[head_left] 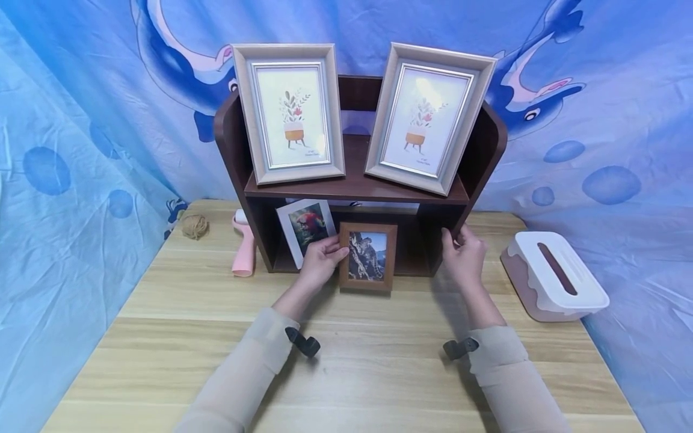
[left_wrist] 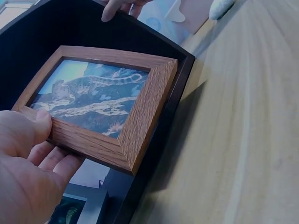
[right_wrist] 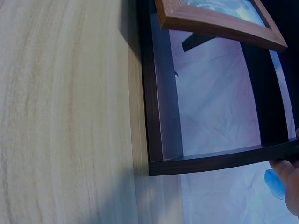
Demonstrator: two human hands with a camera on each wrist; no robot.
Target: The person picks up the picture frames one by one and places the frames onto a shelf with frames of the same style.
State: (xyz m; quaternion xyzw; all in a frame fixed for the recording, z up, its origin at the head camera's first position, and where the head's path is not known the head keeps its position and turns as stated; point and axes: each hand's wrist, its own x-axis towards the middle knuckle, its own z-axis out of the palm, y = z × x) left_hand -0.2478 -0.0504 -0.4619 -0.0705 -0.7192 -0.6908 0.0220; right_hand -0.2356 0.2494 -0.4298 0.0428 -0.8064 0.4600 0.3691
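My left hand [head_left: 318, 263] pinches the left edge of a brown wooden photo frame [head_left: 368, 257], thumb on its front and fingers behind. The frame shows a spotted cat on rocks and is held at the front of the lower compartment of a dark brown shelf [head_left: 354, 174]. In the right wrist view its stand leg [right_wrist: 197, 42] sticks out behind it. On the other side, my right hand [head_left: 465, 255] grips the front edge of the shelf's right side panel, thumb inside. A white photo frame [head_left: 289, 237] with a parrot picture leans in the lower compartment, partly behind my left hand.
Two large beige photo frames [head_left: 340, 138] [head_left: 373, 144] with plant pictures stand on the upper shelf. A pink lint roller [head_left: 245, 249] and a twine ball [head_left: 195, 227] lie left of the shelf. On the right stands a tissue box [head_left: 587, 288] with a white lid. Blue curtains hang behind.
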